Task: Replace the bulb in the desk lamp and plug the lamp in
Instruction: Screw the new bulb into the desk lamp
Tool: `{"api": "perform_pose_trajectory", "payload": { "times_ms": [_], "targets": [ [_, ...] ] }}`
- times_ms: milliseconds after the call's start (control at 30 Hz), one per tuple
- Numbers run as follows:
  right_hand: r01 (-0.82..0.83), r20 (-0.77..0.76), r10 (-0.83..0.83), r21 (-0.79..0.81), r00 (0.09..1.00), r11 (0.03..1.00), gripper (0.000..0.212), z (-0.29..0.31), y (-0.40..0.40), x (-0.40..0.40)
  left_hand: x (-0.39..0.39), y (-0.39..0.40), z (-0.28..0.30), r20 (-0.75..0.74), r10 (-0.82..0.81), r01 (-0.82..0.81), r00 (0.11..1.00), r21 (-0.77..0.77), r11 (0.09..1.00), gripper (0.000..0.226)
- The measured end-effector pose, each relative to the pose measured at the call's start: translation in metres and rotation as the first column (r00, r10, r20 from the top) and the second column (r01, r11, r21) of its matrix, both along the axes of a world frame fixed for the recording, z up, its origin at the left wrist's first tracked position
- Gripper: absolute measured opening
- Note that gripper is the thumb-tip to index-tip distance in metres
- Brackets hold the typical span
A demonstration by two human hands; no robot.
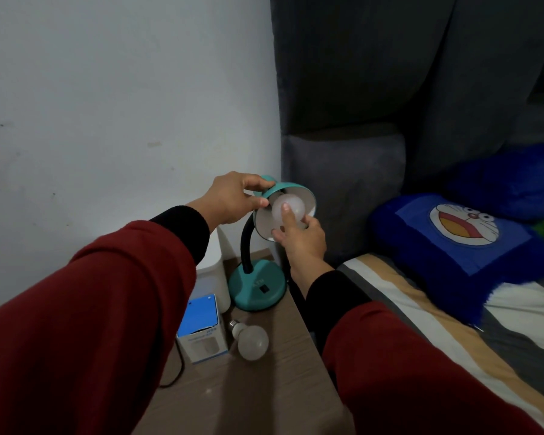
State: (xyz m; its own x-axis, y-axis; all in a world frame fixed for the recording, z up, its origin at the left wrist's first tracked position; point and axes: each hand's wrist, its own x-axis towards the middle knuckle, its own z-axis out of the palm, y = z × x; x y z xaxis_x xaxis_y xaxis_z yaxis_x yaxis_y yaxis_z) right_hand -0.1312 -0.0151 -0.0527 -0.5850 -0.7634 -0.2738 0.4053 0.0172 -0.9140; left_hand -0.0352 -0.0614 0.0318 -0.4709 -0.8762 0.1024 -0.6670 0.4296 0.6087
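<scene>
The teal lamp shade (291, 189) acts as the only open container here, its pale inner bowl turned toward the camera and slightly downward, and seated in the middle of it is a frosted white bulb (288, 206) whose round end faces out of the shade's mouth; its base is hidden inside, so the bulb's long axis runs from the socket at the back of the shade out toward the viewer. The left hand (233, 197) grips the shade at its upper left edge, thumb and fingers pinched on the teal rim. The right hand (302, 238) reaches up from below, its fingers spread around the bulb with one fingertip (285, 208) pressed on the glass face. A blue and white bulb box (201, 329) stands on the wooden bedside table (264, 387) near its left side (whether anything is inside cannot be told, its top looks closed). Just beside the box lies a second bulb (250, 340) on its side, metal screw base pointing up-left toward the box, globe toward the near right. The lamp's black gooseneck (248, 243) rises from the round teal base (258, 288), which sits on the table just behind the loose bulb, near the bed's edge (390, 309)
</scene>
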Motion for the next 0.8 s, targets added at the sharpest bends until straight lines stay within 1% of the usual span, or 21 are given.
{"api": "perform_pose_trajectory", "payload": {
  "times_ms": [67, 133, 200, 233, 267, 333, 433, 533, 600, 667, 733, 800],
  "targets": [
    [0.005, -0.001, -0.005, 0.007, 1.0, 1.0, 0.064, 0.0, 0.0, 0.001, 0.0, 0.0, 0.001, 0.007, -0.005, 0.006, 1.0, -0.007, 1.0, 0.042],
    [0.012, -0.019, -0.013, -0.024, 1.0, 1.0, 0.068, -0.002, 0.0, 0.001, 0.0, 0.001, 0.0, 0.008, -0.007, 0.007, 1.0, -0.017, 1.0, 0.042],
    [0.015, -0.069, -0.015, -0.006, 0.997, 1.0, 0.059, 0.0, 0.001, 0.001, 0.0, 0.002, -0.001, -0.002, -0.002, 0.002, 1.0, -0.014, 1.0, 0.042],
    [0.02, -0.064, -0.018, 0.021, 0.998, 1.0, 0.055, 0.002, 0.0, 0.0, 0.0, 0.002, -0.001, -0.011, 0.0, 0.0, 1.0, -0.008, 1.0, 0.041],
    [0.01, -0.046, -0.007, 0.064, 0.999, 0.998, 0.055, 0.003, 0.0, 0.0, 0.0, 0.002, -0.001, -0.018, 0.001, -0.001, 1.0, -0.003, 1.0, 0.041],
    [-0.025, -0.015, 0.026, 0.107, 1.0, 0.994, 0.063, 0.006, -0.002, 0.0, 0.0, 0.002, -0.002, -0.019, 0.004, -0.004, 1.0, -0.005, 1.0, 0.041],
    [-0.003, 0.01, 0.003, 0.033, 1.0, 0.999, 0.061, 0.005, -0.002, 0.002, 0.0, 0.001, -0.002, -0.024, 0.007, -0.007, 1.0, -0.004, 1.0, 0.041],
    [-0.031, 0.043, 0.029, 0.057, 0.999, 0.998, 0.05, 0.009, 0.001, 0.0, 0.0, 0.002, -0.002, -0.024, 0.009, -0.009, 1.0, -0.003, 1.0, 0.041],
    [-0.065, 0.08, 0.057, 0.107, 0.995, 0.992, 0.06, 0.012, 0.001, -0.002, 0.0, 0.002, -0.002, -0.03, 0.009, -0.009, 1.0, 0.0, 1.0, 0.041],
    [-0.056, 0.074, 0.05, 0.083, 0.996, 0.995, 0.063, 0.011, 0.0, 0.0, 0.0, 0.002, -0.003, -0.025, 0.004, -0.004, 1.0, -0.009, 1.0, 0.041],
    [-0.037, 0.054, 0.035, 0.052, 0.998, 0.998, 0.061, 0.008, -0.002, 0.0, 0.0, 0.002, -0.003, -0.023, 0.006, -0.006, 1.0, -0.013, 1.0, 0.041],
    [-0.059, 0.072, 0.054, 0.083, 0.996, 0.995, 0.056, 0.008, -0.003, -0.003, 0.0, 0.002, -0.003, -0.026, 0.015, -0.016, 1.0, -0.01, 1.0, 0.041]
  ]
}}
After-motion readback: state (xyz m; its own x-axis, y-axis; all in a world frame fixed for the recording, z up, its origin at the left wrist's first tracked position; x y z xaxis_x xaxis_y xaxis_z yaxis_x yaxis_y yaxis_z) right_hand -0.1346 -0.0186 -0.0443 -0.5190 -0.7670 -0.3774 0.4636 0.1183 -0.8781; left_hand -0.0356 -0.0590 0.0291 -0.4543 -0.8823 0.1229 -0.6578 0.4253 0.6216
